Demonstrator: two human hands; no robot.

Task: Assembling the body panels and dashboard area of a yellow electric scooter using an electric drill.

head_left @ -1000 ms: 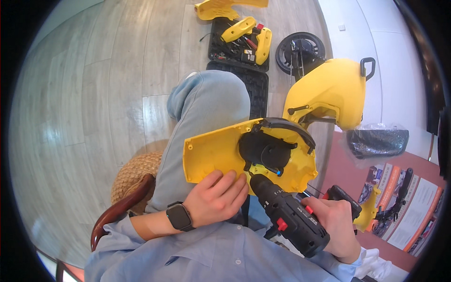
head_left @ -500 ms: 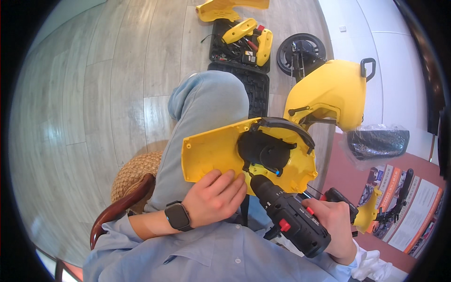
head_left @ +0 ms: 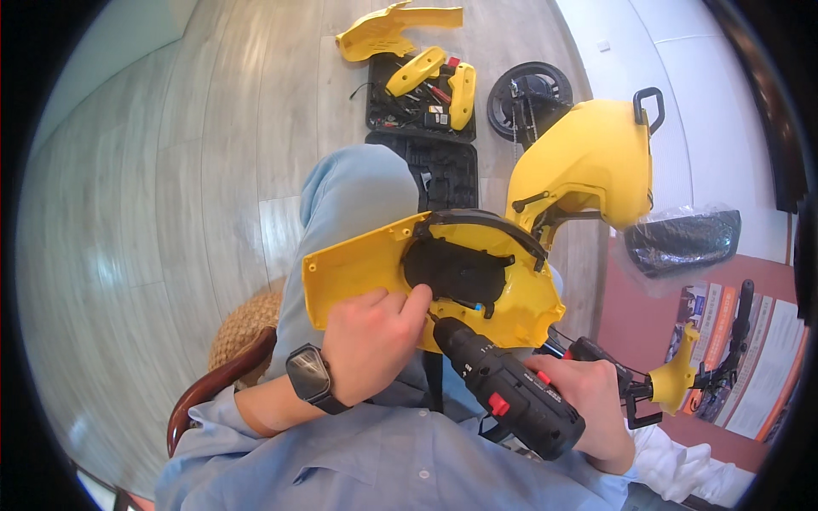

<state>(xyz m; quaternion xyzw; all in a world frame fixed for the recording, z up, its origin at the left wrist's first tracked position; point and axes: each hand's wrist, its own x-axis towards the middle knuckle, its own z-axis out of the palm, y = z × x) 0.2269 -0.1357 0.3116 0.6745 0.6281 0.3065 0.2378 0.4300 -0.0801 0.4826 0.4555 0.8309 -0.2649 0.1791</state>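
Note:
A yellow plastic shell (head_left: 358, 260) lies across my lap, inner side up, with a black insert (head_left: 456, 271) and a curved black strip along its far edge. My right hand (head_left: 579, 396) grips a black cordless drill (head_left: 511, 387) with red buttons. The drill's bit points at the shell's near side, close below the insert. Curled over the shell's near edge, my left hand (head_left: 375, 336) has its fingertips beside the bit; whatever they pinch is hidden. A small blue piece (head_left: 478, 307) shows at the insert's lower edge.
An open black tool case (head_left: 426, 170) lies on the floor ahead, with yellow covers (head_left: 416, 71) on its tools. A large yellow body (head_left: 588, 162) and a black wheel (head_left: 528, 100) stand right of it. Further right lies a plastic-wrapped black part (head_left: 684, 243). A wooden armrest (head_left: 213, 383) borders my left.
My left fingers have gone from lying spread over the shell's edge to curled in by the bit. The view has shifted, so shell and drill appear slightly further left.

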